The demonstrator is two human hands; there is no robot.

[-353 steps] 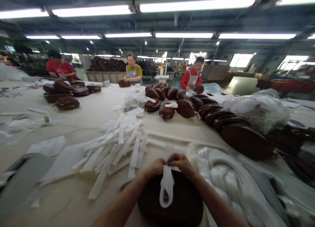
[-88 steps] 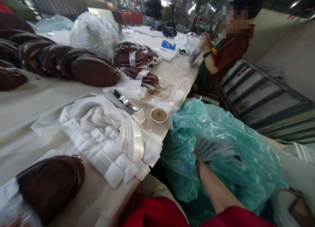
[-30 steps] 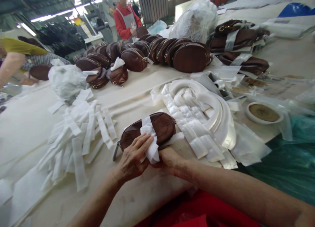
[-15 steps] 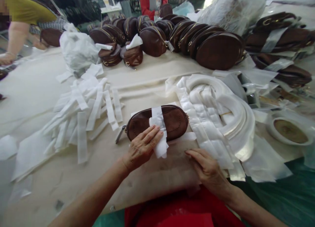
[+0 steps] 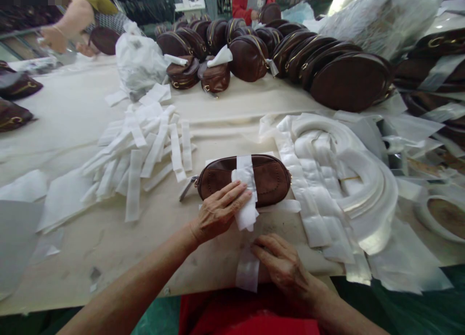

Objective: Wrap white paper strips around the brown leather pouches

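Note:
A dark brown leather pouch [image 5: 271,180] with a zip lies on the table in front of me. A white strip [image 5: 245,166] passes over its middle, and its crumpled end hangs off the near side. My left hand [image 5: 221,206] lies flat on the strip and the pouch's near edge, fingers stretched out and together. Closer to my body, my right hand [image 5: 279,260] pinches the upper corner of a thin translucent strip [image 5: 248,272] that hangs near the table's front edge.
Loose white strips [image 5: 134,180] are heaped on the left. Coiled clear plastic sleeves [image 5: 312,214] and a tape roll [image 5: 443,216] lie on the right. Rows of brown bags [image 5: 348,85] stand behind, beside a tied plastic bag [image 5: 140,59]. Two people work across the table.
My right hand has moved left, toward my body's middle, and the translucent strip now shows plainly at its fingertips. My left hand stays on the pouch. The view has shifted left.

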